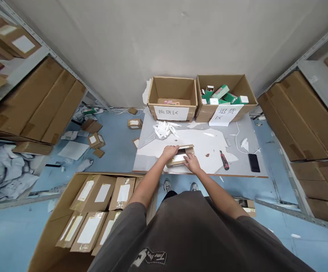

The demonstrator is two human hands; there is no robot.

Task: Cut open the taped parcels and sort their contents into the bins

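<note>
Two hands, left (pixel 170 152) and right (pixel 192 163), gripped the small carton (pixel 178 158) with bent fingers at the table's (pixel 237 166) near edge, we observed.

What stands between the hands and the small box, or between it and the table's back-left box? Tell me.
Nothing visible comes between the small box and the left hand or right hand; both touch it. Toward the back-left box, a pile of white scraps lies just in front, partly in the way.
</note>
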